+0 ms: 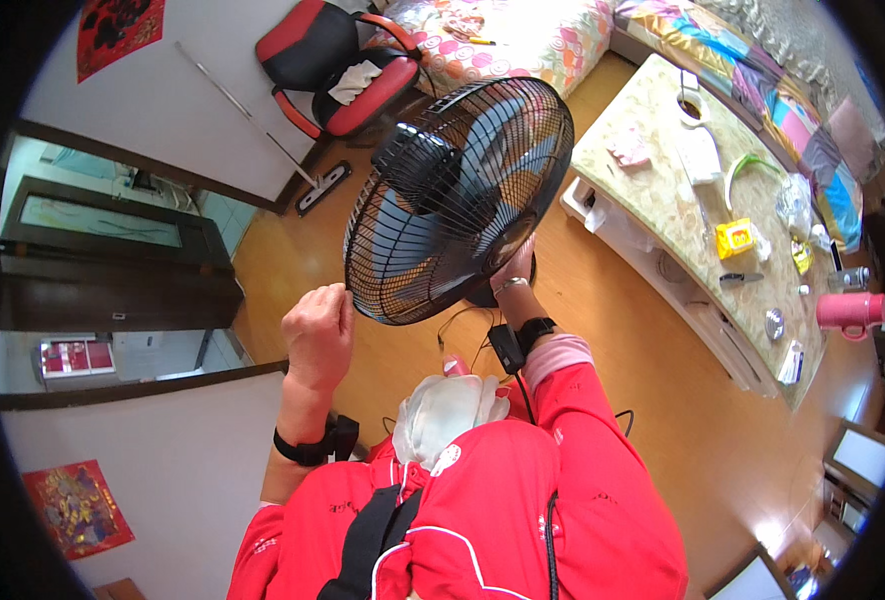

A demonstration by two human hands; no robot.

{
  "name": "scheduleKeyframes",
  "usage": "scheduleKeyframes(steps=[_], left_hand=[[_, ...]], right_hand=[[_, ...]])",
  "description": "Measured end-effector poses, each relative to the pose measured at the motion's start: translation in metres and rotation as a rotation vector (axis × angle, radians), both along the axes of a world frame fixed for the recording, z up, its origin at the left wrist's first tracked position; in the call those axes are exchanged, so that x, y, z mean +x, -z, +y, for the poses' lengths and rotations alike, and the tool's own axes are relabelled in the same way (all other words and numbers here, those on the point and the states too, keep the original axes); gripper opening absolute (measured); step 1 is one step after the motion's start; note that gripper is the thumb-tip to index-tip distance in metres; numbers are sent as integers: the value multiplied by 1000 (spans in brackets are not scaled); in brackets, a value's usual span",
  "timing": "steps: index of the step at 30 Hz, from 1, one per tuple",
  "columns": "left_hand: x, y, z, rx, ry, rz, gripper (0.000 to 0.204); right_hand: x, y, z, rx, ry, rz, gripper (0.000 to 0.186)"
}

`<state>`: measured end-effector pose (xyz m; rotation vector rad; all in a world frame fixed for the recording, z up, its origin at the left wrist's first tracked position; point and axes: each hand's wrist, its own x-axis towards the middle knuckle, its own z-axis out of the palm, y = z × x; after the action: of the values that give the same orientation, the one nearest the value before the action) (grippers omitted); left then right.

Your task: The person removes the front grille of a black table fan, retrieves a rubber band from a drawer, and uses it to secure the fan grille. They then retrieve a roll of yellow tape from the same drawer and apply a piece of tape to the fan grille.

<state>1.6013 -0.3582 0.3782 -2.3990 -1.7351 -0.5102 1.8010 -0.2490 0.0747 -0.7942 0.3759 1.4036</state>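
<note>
A black standing fan [503,215] with a round wire cage and bluish blades is tilted in front of me. My left hand [320,335] is closed, its fingertips pinching the cage's near left rim. On the other side, my right hand [516,262] reaches against the cage's lower right; its fingers are hidden behind the fan. Part of the dark base shows below the cage. Between my red-clothed legs lies a crumpled whitish cloth or bag [448,415], with a small pink item [455,366] just beyond it.
A marble-topped table [653,120] on the right bears a yellow packet [734,239], a knife [741,278] and a pink mug [851,312]. Beyond the fan are a red-and-black chair [363,95] and a bed [563,40]. A flat mop [323,188] leans at the left wall. Cables cross the floor.
</note>
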Motion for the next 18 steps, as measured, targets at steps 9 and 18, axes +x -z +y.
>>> scheduleKeyframes(steps=[9,18], left_hand=[[4,-3,3,-90,-72,32,7],[8,2,5,-12,-73,20,7]], right_hand=[[0,4,8,51,-6,114,71],[-5,-5,2,21,-4,154,73]])
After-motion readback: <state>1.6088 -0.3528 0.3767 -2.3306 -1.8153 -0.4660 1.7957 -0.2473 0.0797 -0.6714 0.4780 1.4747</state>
